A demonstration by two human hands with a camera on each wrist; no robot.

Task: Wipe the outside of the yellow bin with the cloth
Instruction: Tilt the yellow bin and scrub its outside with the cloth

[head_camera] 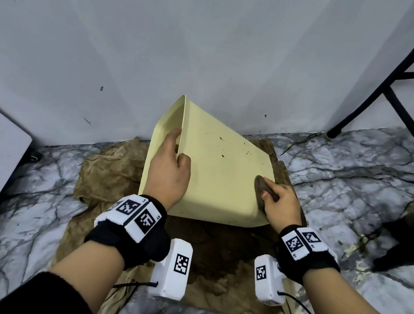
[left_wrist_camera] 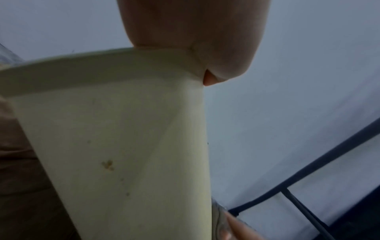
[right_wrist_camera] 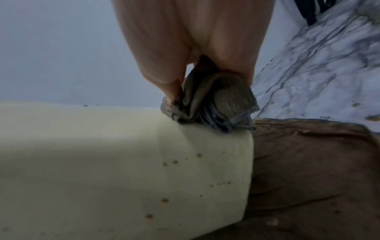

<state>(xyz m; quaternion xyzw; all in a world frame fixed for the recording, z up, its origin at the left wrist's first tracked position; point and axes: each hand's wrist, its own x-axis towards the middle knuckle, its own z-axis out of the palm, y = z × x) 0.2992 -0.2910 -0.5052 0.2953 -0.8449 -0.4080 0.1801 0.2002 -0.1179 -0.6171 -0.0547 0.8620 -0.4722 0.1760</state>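
Observation:
The pale yellow bin (head_camera: pixel 214 174) lies tipped on its side on a brown sheet, its open mouth facing left and its base to the right. Small brown spots dot its upper face (right_wrist_camera: pixel 164 164). My left hand (head_camera: pixel 170 165) grips the rim (left_wrist_camera: pixel 86 76), thumb inside the mouth and fingers curled over the outer wall. My right hand (head_camera: pixel 278 202) holds a bunched grey-brown cloth (head_camera: pixel 262 188) and presses it on the bin's upper right edge near the base. In the right wrist view the cloth (right_wrist_camera: pixel 209 104) sits pinched between my fingers against the bin's edge.
A stained brown sheet (head_camera: pixel 108 169) covers the marbled floor (head_camera: pixel 358 172) under the bin. A grey wall (head_camera: pixel 163 44) stands right behind it. A black metal frame (head_camera: pixel 397 85) leans at the right, and a dark object (head_camera: pixel 412 239) rests on the floor at far right.

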